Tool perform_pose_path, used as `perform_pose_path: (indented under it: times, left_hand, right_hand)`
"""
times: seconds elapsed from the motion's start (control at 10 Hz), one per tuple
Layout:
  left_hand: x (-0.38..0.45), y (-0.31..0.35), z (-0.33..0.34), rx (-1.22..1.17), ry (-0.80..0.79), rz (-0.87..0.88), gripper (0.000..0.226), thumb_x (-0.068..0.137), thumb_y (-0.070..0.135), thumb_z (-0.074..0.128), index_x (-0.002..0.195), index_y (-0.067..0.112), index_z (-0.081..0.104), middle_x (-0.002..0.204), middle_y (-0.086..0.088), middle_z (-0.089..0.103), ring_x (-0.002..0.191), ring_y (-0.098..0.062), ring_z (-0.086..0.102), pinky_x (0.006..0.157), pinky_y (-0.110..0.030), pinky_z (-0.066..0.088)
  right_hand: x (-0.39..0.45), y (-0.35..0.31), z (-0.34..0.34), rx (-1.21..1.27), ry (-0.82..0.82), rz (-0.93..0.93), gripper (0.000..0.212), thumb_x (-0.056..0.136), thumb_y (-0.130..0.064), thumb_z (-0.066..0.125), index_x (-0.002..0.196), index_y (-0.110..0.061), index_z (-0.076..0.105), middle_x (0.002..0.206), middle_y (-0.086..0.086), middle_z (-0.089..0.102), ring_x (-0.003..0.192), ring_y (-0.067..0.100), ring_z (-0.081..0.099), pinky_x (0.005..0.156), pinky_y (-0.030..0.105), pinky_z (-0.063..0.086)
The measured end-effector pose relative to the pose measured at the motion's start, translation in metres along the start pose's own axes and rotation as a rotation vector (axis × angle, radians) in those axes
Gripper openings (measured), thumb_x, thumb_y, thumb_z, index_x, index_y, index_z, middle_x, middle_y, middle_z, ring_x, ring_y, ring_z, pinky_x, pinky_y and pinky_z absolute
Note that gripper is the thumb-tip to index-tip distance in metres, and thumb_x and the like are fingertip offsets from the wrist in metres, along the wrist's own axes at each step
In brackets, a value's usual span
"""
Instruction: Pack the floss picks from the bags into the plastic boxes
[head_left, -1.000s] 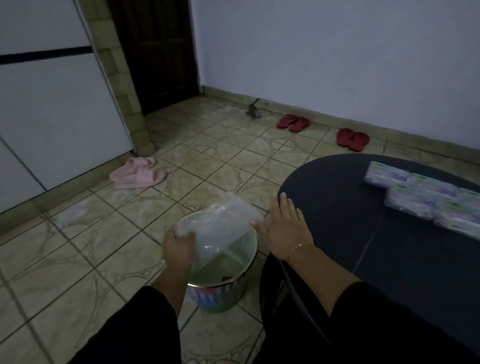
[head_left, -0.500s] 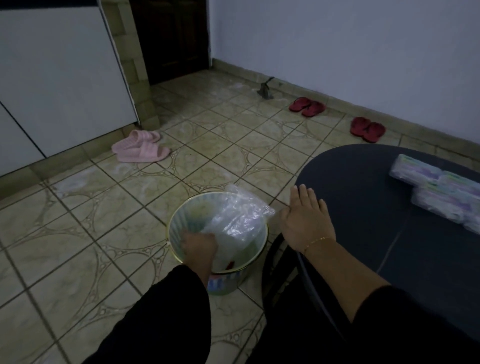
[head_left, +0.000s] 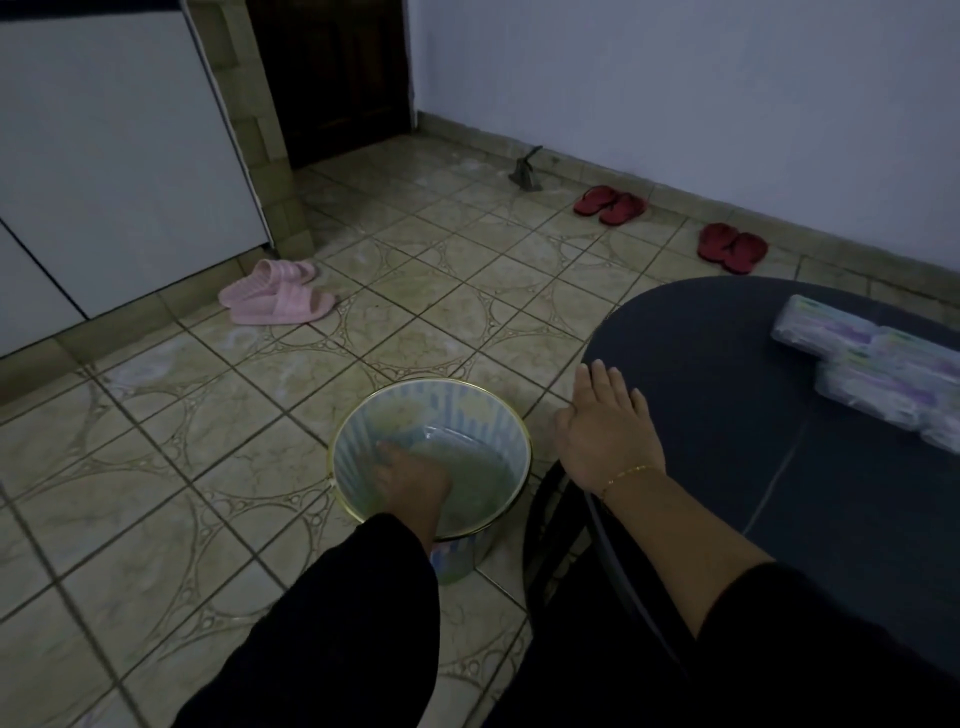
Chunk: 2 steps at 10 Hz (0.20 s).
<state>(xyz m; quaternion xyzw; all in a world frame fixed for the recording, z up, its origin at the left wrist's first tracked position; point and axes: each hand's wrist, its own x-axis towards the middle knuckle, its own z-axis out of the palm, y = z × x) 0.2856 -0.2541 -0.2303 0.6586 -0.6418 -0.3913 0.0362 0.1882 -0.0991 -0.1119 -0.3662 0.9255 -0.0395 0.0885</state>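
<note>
My left hand (head_left: 410, 475) reached down inside the striped bin (head_left: 363, 431) on the tiled floor (head_left: 156, 467), pressing a clear bag (head_left: 467, 467). My right hand (head_left: 605, 428) lay flat on the dark worktop (head_left: 727, 467) near the plastic boxes (head_left: 878, 369).

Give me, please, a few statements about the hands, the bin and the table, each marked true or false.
1. The left hand is down inside the waste bin. True.
2. The right hand grips a plastic box. False: it lies flat on the edge of the dark round table.
3. The packed plastic boxes lie on the table. True.
4. The pink slippers sit on the table. False: they are on the tiled floor.
</note>
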Motion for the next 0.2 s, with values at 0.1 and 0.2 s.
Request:
perform_pose_path:
  times: [0.1,0.2]
  left_hand:
    - [-0.008,0.007,0.002,-0.050,-0.006,0.118,0.073,0.093,0.020,0.049,0.149,0.003,0.006,0.155,-0.019,0.014,0.142,-0.031,0.018,0.113,-0.036,0.018]
    - [-0.023,0.027,-0.003,-0.130,-0.045,0.339,0.072,0.094,0.021,0.048,0.150,0.004,0.006,0.155,-0.017,0.017,0.140,-0.031,0.023,0.111,-0.036,0.023]
  right_hand:
    - [-0.001,0.004,-0.004,0.064,0.008,-0.008,0.058,0.101,-0.032,0.016,0.152,-0.010,0.001,0.159,0.006,-0.007,0.146,0.020,-0.006,0.119,0.036,-0.001]
    - [-0.008,0.017,-0.010,0.212,0.058,0.031,0.053,0.102,-0.031,0.020,0.152,-0.012,0.014,0.160,0.006,0.003,0.146,0.021,0.002,0.119,0.036,0.005]
